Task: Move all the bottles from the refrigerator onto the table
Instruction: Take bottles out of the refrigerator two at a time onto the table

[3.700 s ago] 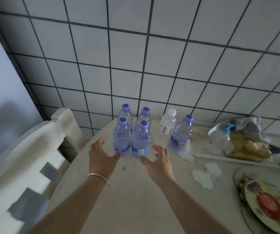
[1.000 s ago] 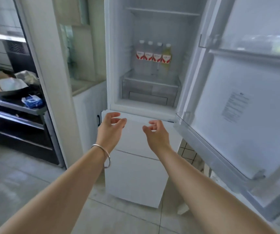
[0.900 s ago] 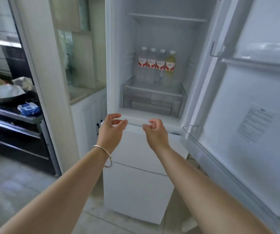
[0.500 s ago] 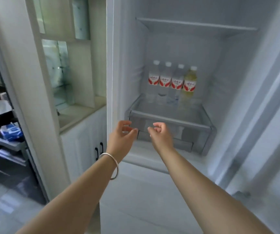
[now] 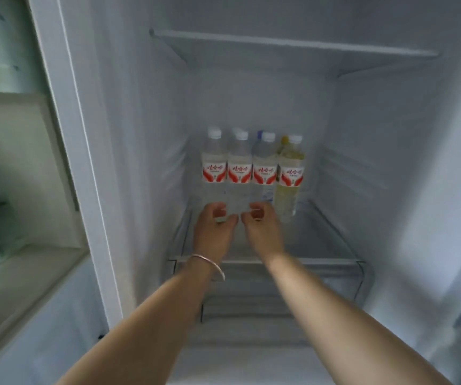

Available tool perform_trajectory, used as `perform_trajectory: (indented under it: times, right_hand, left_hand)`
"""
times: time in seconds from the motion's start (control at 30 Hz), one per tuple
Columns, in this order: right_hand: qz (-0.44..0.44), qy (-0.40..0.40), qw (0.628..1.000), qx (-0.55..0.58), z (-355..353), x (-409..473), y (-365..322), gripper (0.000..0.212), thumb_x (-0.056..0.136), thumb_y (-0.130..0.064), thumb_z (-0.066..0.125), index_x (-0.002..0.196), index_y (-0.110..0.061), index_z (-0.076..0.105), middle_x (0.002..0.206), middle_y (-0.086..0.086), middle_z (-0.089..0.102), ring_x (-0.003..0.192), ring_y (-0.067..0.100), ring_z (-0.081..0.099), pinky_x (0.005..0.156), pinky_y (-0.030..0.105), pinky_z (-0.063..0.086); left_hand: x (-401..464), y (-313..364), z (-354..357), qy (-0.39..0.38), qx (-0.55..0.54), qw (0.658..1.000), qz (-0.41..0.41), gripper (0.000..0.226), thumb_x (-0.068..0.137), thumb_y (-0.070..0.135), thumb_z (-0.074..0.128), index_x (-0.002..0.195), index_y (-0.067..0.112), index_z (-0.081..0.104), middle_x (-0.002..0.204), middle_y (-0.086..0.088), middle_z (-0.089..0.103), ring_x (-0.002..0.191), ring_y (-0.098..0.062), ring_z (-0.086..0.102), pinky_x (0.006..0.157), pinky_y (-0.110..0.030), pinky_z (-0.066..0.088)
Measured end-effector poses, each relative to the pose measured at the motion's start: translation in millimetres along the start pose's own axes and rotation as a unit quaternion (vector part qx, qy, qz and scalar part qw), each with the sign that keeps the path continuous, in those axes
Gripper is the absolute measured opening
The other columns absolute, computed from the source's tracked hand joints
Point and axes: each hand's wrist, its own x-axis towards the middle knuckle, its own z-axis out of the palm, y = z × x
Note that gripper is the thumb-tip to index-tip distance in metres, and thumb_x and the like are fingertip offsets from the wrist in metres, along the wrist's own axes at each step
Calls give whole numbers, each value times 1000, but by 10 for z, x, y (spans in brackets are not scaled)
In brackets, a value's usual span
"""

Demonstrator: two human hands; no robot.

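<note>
Four red-labelled bottles [image 5: 252, 173] stand in a row at the back of the refrigerator's glass shelf [image 5: 332, 237]. Both hands reach in just before them, left hand [image 5: 214, 232] and right hand [image 5: 264, 232] loosely curled, grasping nothing.

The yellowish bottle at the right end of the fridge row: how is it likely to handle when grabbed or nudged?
The yellowish bottle looks full, so probably heavy for its size. It stands tall and narrow on the glass shelf, so a sideways nudge could tip it, likely into the clear bottle beside it. Thin plastic may flex under a squeeze; being in a fridge, it may be slippery.
</note>
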Motion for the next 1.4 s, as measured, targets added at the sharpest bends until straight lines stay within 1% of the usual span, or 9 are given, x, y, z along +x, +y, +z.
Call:
perform_trajectory:
  times: [0.13,0.27,0.47,0.63,0.73,0.83,1.1,1.3,1.4]
  right_hand:
    - [-16,9,1000,-13,-17,441,-111,37,87,-17,58,124,-9,53,104,3,59,99,20,57,80,24,36]
    - [-64,9,997,-33,39,831,-273,38,87,-18,58,123,-9,53,119,7,61,107,22,57,81,24,36]
    - [-142,53,988,-42,192,1227,-455,45,82,-17,60,124,-4,50,124,14,55,115,28,52,98,39,43]
    - [-147,40,988,-21,303,1409,-541,59,80,-16,59,134,-2,40,133,18,50,123,32,48,103,43,41]
    - [-141,21,989,-33,340,1510,-587,48,79,-18,60,122,-1,48,120,19,57,113,34,53,95,43,45]
    - [-139,5,989,-48,341,1559,-590,43,79,-19,60,118,-1,50,118,17,57,110,33,54,93,41,45]
    - [-200,15,972,-119,349,1448,-479,54,80,-22,65,126,-1,45,125,17,46,118,31,42,100,34,34]
    - [-130,-39,986,95,231,1168,-281,46,76,-29,74,115,-19,52,110,-3,53,106,14,54,90,28,43]
    - [-94,-81,975,183,197,1115,-121,44,77,-24,74,113,-28,50,108,-11,59,100,4,57,85,21,46]
  left_hand:
    - [373,83,57,40,23,999,12,38,81,14,66,117,10,54,116,-3,55,79,-8,56,71,-20,44]
    - [707,78,79,124,32,991,32,52,75,19,71,122,10,51,126,-11,45,109,-25,54,93,-30,44]
    - [1056,152,234,200,39,978,54,77,69,28,79,132,2,43,135,-19,43,127,-32,39,98,-24,26]
    - [1341,83,296,185,19,981,61,77,69,40,76,128,1,46,128,-20,49,117,-34,51,101,-38,41]
    - [1416,50,359,173,19,982,73,69,64,51,72,114,7,54,115,-14,57,102,-27,60,90,-36,49]
    - [1434,8,394,168,-6,984,62,61,75,37,74,121,12,44,115,-7,59,98,-24,60,80,-27,42]
    - [1356,24,334,169,-57,983,38,57,78,50,65,122,19,45,103,2,60,89,-18,58,79,-26,40]
    - [1066,90,178,141,-47,981,123,15,70,36,77,75,38,63,75,18,67,66,10,63,57,-4,43]
    - [987,55,132,135,-53,979,145,17,61,38,83,71,40,68,70,15,71,67,3,67,58,-11,49]
